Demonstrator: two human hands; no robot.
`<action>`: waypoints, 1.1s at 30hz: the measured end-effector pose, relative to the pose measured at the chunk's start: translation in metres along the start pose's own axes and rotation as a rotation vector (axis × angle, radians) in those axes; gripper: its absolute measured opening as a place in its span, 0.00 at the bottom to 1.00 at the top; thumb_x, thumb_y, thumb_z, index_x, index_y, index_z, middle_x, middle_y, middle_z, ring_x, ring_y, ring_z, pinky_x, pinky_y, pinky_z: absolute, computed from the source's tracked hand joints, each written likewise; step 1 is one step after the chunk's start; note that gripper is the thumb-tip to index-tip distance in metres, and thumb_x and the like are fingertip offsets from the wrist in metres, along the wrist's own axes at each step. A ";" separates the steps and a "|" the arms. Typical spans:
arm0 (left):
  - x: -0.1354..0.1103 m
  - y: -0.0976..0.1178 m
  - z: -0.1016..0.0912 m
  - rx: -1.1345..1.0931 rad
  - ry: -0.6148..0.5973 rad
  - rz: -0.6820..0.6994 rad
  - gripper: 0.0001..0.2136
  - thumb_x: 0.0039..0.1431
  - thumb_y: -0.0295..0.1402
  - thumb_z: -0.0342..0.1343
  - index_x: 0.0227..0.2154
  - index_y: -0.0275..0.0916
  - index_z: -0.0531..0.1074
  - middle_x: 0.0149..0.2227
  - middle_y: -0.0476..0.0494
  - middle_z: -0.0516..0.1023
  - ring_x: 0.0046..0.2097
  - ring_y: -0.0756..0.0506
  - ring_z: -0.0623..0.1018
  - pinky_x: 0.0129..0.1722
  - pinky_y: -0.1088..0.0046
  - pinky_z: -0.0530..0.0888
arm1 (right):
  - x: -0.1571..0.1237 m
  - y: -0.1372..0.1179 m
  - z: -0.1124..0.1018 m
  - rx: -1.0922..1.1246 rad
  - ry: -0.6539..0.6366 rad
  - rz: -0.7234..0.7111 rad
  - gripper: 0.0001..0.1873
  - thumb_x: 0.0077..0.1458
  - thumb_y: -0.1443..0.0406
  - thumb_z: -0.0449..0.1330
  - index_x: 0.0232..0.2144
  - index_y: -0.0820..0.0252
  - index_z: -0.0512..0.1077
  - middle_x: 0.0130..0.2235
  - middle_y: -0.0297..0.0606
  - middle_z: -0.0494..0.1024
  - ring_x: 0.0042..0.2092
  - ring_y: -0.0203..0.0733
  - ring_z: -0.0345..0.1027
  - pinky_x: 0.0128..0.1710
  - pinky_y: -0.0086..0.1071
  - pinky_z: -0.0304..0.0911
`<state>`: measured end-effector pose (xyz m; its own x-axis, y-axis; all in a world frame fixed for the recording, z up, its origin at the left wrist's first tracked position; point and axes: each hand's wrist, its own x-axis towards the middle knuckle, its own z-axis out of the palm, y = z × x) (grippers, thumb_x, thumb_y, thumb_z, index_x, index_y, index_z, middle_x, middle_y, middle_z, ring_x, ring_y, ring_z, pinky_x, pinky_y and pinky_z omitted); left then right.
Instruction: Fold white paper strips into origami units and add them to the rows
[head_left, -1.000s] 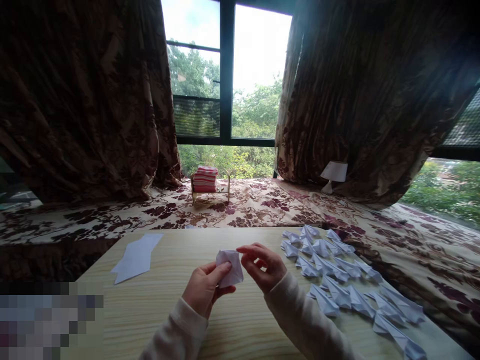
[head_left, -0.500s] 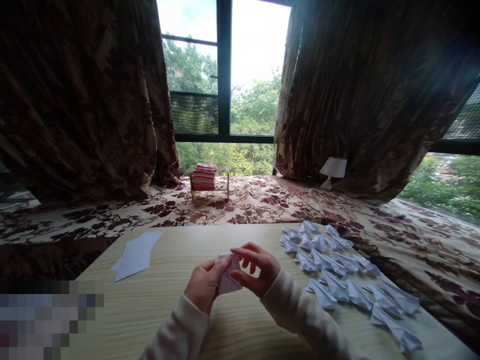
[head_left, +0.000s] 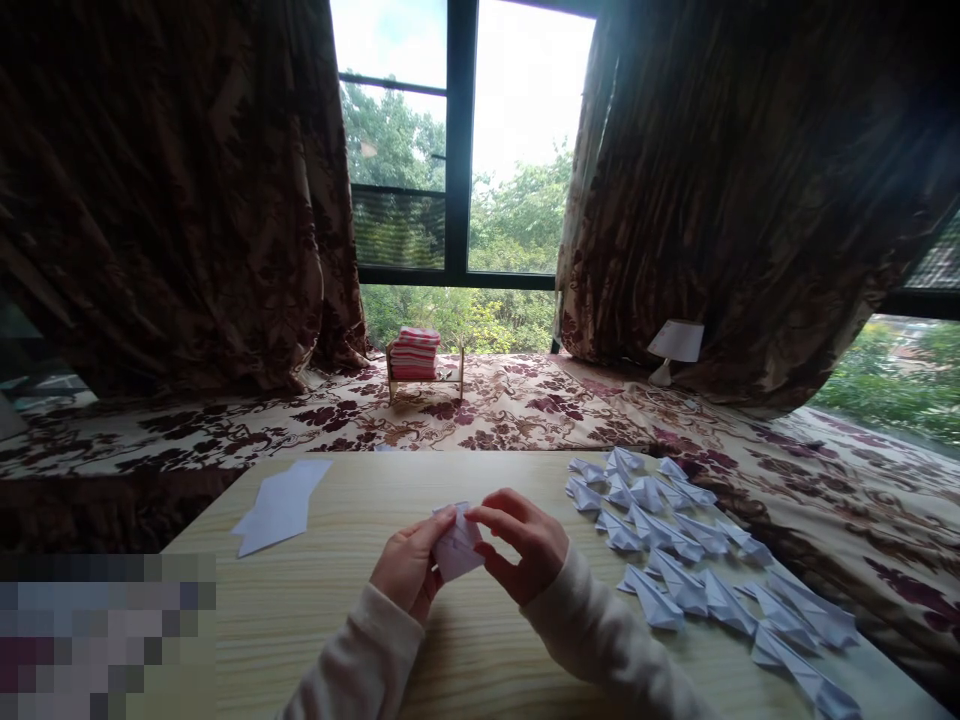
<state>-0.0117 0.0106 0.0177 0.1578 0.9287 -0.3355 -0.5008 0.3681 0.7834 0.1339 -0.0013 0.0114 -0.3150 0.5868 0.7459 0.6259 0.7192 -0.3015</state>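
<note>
My left hand (head_left: 407, 560) pinches a small folded piece of white paper (head_left: 457, 548) by its left side, thumb on top. My right hand (head_left: 526, 540) is at the paper's right side, index fingertip at the upper edge and thumb tip by the right edge, the two gripping it loosely with a gap between them. The paper is held above the wooden table (head_left: 337, 640). Its underside and some of my left fingers are hidden.
Several folded white paper pieces (head_left: 671, 585) lie in rows on the table's right. Flat white paper sheets (head_left: 281, 507) lie at the left. Beyond the table, a small rack with striped cloths (head_left: 415, 355) and a lamp (head_left: 677, 341) stand on flowered fabric.
The view has shifted slightly, so the scene sits a little further right. The folded paper has turned a little, and my right index fingertip has moved down onto its upper edge.
</note>
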 end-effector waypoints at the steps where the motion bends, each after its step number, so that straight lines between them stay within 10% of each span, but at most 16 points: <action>1: 0.001 -0.001 -0.001 0.001 -0.002 0.008 0.05 0.48 0.27 0.56 0.27 0.29 0.75 0.22 0.44 0.74 0.24 0.52 0.71 0.25 0.76 0.73 | 0.001 -0.001 -0.001 -0.033 0.017 -0.031 0.12 0.49 0.69 0.53 0.38 0.60 0.70 0.32 0.41 0.69 0.31 0.38 0.62 0.29 0.30 0.61; 13: 0.001 -0.004 0.002 -0.006 -0.076 0.081 0.18 0.24 0.36 0.69 0.22 0.30 0.77 0.18 0.45 0.75 0.22 0.51 0.71 0.24 0.77 0.70 | 0.002 -0.006 -0.001 -0.007 0.058 0.011 0.07 0.51 0.68 0.53 0.28 0.60 0.71 0.27 0.37 0.69 0.28 0.34 0.61 0.27 0.27 0.58; 33: -0.002 -0.006 -0.001 0.183 -0.219 0.220 0.13 0.36 0.31 0.64 0.28 0.31 0.77 0.22 0.42 0.78 0.26 0.48 0.74 0.27 0.73 0.71 | 0.000 0.005 0.014 0.317 0.114 0.547 0.07 0.42 0.63 0.59 0.22 0.62 0.67 0.18 0.31 0.66 0.20 0.31 0.56 0.17 0.24 0.53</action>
<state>-0.0095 0.0060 0.0132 0.2513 0.9669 -0.0438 -0.3858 0.1415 0.9117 0.1271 0.0073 0.0017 0.0791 0.8692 0.4881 0.4282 0.4126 -0.8040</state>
